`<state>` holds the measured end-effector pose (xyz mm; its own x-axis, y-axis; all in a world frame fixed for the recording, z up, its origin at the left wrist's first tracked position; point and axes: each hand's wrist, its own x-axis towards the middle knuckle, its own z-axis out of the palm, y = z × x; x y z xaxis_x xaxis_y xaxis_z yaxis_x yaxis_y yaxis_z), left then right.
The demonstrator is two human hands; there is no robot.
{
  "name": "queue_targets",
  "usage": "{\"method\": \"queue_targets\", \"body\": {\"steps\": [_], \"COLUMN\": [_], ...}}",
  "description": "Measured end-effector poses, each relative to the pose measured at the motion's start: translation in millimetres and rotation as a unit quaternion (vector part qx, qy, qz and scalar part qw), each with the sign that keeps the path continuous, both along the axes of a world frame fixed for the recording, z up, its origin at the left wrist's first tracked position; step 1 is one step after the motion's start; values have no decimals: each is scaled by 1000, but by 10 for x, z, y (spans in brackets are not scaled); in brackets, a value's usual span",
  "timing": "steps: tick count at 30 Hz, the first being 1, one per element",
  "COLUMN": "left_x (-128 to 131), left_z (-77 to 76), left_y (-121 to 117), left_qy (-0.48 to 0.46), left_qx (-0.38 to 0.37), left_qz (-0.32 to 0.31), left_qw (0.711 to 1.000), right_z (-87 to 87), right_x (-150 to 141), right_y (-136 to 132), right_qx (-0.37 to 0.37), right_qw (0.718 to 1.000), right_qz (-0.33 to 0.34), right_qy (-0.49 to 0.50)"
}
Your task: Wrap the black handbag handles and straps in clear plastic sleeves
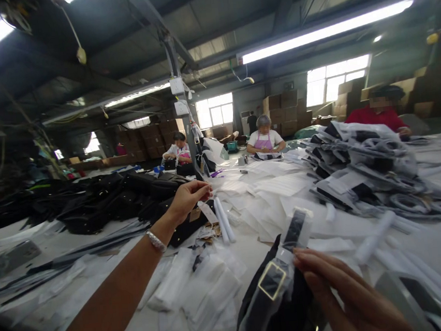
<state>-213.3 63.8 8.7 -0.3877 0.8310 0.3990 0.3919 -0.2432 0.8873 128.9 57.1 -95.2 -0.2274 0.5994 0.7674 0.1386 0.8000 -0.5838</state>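
While the strap (294, 228) and its gold buckle (272, 281) already look covered in clear film, the black bag (293, 299) beneath shows bare cloth, so the wrapping in hand seems only partly done. This bag is at the near edge of the worktop (438, 241), right of the middle. The right hand (341, 289) pinches the film-covered strap at its side, just above the buckle. The left hand (194, 194) reaches out over the worktop's middle, thumb and fingertips drawn together above a white tag (208, 212); whether anything thin is between them, I cannot tell. Toward the left edge lie heaped black bags (114, 194) with no film visible on them, which look like work left over; toward the right edge a pile (364, 162) of bags in film looks finished. White sheets (280, 185) spread across the middle, and nearer the front edge, between the two arms, lie loose white sleeves (209, 291). Two pale rolls (224, 220) beside the left hand crowd its way back to the bag, and a grey box (420, 297) sits close by the right hand at the near right corner. Beyond, a post (195, 152) rises at the far side, where co-workers (265, 140) sit.
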Motion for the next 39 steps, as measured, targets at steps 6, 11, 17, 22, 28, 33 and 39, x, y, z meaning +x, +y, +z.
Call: {"method": "queue_targets", "body": {"steps": [6,11,17,22,28,33,39], "left_x": [980,1520,1744,1870,1978,2022,2039], "left_z": [428,582,540,481,418,318,248], "left_y": [-519,-794,-896,-975,-1079,-1063,-1005], "left_qy": [-19,-58,-74,-72,-95,-152,-226], "left_qx": [23,48,80,91,97,61,30], "left_qz": [-102,-191,-201,-199,-159,-144,-142], "left_qw": [994,979,974,973,978,976,963], "right_z": [471,696,669,557,493,503,520], "right_x": [-334,-318,-64,38,132,245,404], "right_y": [-74,-138,-209,-234,-345,-420,-385], "right_qx": [-66,-100,-124,-119,-70,117,275], "right_qw": [994,991,981,971,981,984,956], "right_qz": [77,93,151,208,123,-9,-90], "right_qy": [29,9,3,24,132,132,43]}}
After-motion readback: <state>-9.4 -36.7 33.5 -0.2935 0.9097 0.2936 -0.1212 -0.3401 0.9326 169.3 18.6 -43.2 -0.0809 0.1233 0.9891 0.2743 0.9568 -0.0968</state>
